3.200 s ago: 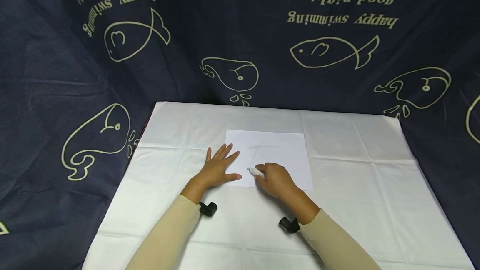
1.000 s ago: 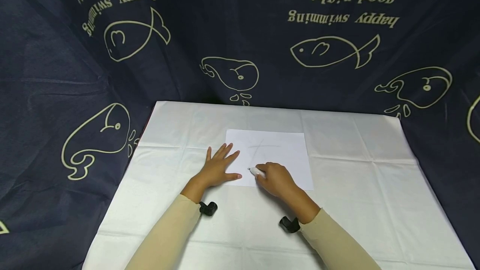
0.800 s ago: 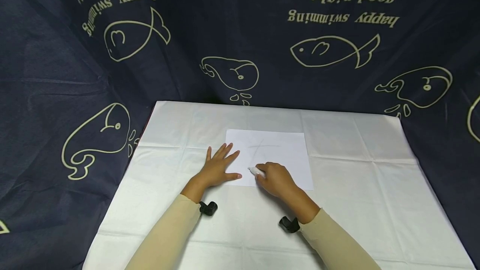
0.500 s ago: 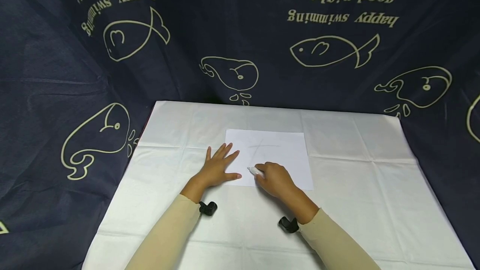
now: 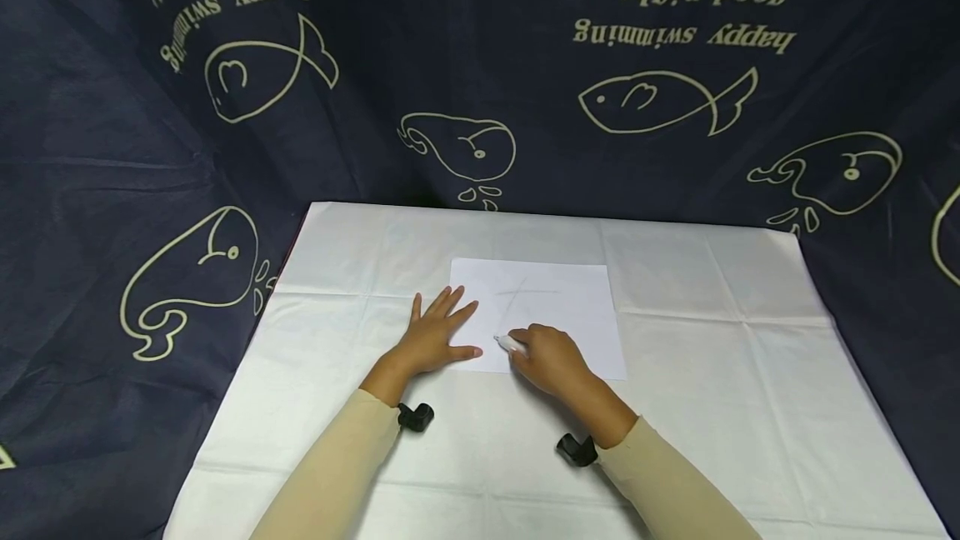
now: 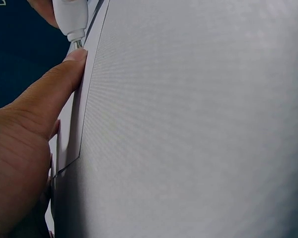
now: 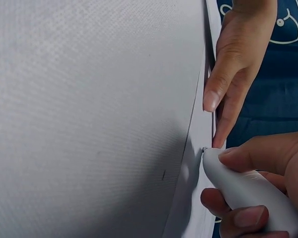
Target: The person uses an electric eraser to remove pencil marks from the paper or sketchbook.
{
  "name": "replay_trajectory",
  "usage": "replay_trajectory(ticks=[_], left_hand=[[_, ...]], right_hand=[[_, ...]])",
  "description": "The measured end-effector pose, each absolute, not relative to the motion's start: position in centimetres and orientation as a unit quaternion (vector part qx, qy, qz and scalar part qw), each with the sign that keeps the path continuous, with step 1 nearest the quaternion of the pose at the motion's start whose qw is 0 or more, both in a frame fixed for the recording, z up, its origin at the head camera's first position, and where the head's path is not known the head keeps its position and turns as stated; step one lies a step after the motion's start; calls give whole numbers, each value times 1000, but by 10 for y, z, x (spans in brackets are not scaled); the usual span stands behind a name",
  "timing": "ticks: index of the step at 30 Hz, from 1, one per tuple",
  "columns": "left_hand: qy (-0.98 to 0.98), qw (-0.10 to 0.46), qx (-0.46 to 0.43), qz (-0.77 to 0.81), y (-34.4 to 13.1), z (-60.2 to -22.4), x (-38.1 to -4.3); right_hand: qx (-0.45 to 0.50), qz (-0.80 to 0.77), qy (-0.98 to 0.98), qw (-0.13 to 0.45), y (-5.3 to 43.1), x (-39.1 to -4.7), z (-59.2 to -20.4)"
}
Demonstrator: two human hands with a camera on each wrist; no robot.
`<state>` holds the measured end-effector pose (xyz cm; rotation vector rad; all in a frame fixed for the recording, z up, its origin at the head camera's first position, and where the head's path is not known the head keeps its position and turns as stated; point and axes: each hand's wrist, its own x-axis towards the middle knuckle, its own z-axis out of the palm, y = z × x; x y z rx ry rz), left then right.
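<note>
A white sheet of paper (image 5: 551,307) lies on the table, with faint grey crossing strokes (image 5: 519,293) near its upper middle. My left hand (image 5: 427,342) rests on the sheet's left side with its fingers spread. In my right hand (image 5: 555,359) is a thick white pen-shaped tool (image 7: 253,196), gripped between thumb and curled fingers. Its narrow metallic tip (image 6: 78,43) points left, low over the sheet near its front edge. In the left wrist view that tip overlaps the end of my left thumb (image 6: 49,89). The palm side of my right hand hides part of the tool's body.
White cloth with fold creases covers the table (image 5: 712,407). Dark blue fabric (image 5: 465,40) printed with fish, whales and lettering hangs behind and to the sides. A black wrist camera (image 5: 416,417) sits at the left cuff, another black wrist camera (image 5: 576,450) at the right.
</note>
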<state>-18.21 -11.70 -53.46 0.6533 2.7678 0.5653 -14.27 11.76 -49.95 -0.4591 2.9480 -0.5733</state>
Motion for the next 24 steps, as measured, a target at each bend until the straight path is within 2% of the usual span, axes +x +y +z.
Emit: replay_trajectory(ticks=[24], left_hand=[[947, 120, 225, 197, -118, -534, -182]], right_hand=[[-145, -188, 970, 42, 116, -147, -498]])
